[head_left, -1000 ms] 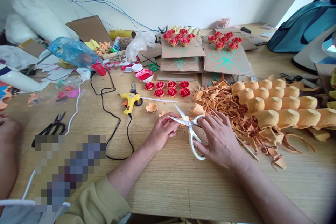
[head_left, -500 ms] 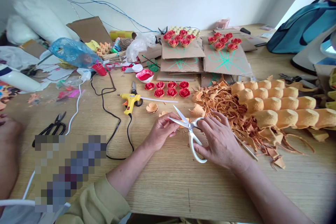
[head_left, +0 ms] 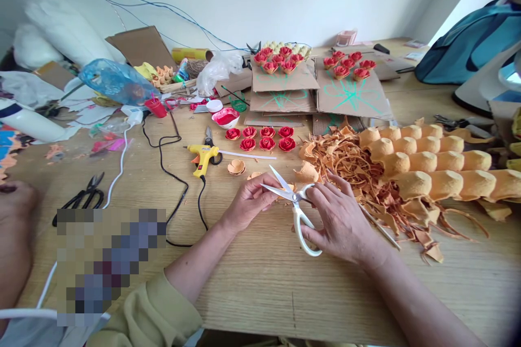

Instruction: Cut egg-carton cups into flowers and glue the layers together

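Note:
My right hand point(head_left: 340, 219) grips white-handled scissors point(head_left: 293, 207) with the blades apart, pointing up and left. My left hand point(head_left: 249, 200) is closed in a pinch on a small orange egg-carton piece point(head_left: 290, 188), mostly hidden, held at the blades. Two small orange cut cups point(head_left: 236, 167) lie on the wooden table point(head_left: 260, 282) just beyond my left hand. A pile of orange carton scraps point(head_left: 345, 157) and a long orange egg tray point(head_left: 435, 165) lie to the right of my right hand.
A yellow glue gun point(head_left: 202, 156) with a black cord, red paper roses point(head_left: 260, 138), a red paint bowl point(head_left: 224, 117), cardboard sheets with more roses point(head_left: 285, 73) and black scissors point(head_left: 79, 200) lie about. Another person's hand point(head_left: 14, 238) rests at far left. A blue bag point(head_left: 468, 43) sits at back right.
The scissors and both hands have shifted only slightly; the view has drifted a little. Nothing else has moved.

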`<state>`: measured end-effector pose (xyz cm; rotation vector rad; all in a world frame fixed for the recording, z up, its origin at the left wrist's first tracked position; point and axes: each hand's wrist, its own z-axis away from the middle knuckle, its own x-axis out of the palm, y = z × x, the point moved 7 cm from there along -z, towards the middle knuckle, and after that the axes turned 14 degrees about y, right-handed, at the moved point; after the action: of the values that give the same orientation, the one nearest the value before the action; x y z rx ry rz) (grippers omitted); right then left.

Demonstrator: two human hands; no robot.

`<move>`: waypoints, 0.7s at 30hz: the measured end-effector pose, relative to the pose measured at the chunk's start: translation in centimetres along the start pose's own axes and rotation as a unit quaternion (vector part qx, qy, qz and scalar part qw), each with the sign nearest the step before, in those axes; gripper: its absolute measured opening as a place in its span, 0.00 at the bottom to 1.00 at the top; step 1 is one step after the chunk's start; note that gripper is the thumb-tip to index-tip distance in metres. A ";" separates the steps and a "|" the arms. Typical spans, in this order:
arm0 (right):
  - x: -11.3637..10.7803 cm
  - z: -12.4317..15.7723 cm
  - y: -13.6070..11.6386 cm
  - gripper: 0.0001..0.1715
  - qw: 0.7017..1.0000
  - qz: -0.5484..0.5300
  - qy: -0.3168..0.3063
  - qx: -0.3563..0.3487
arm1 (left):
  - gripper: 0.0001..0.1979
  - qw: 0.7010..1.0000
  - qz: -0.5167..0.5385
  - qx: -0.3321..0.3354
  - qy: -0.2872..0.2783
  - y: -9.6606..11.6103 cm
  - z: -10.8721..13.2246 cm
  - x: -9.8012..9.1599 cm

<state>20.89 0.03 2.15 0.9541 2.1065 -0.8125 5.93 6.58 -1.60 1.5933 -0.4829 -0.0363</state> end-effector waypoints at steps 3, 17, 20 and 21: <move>-0.1 0.0 -0.1 0.13 1.000 -0.022 0.007 -0.002 | 0.09 1.000 0.002 -0.003 -0.005 -0.1 0.0 0.0; -0.1 0.2 -0.3 0.13 0.997 -0.071 -0.009 -0.008 | 0.08 0.999 -0.043 0.006 -0.029 0.9 -0.1 0.0; 0.0 0.2 -0.3 0.11 0.997 -0.078 -0.016 -0.011 | 0.09 0.998 -0.051 0.010 -0.032 1.2 -0.1 0.0; 0.0 0.2 -0.3 0.11 0.997 -0.080 -0.019 -0.011 | 0.09 0.998 -0.054 0.011 -0.032 1.3 -0.1 0.0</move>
<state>20.72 -0.35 2.14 0.7598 2.1749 -0.8784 5.61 6.68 -0.34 1.6415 -0.4490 -0.1648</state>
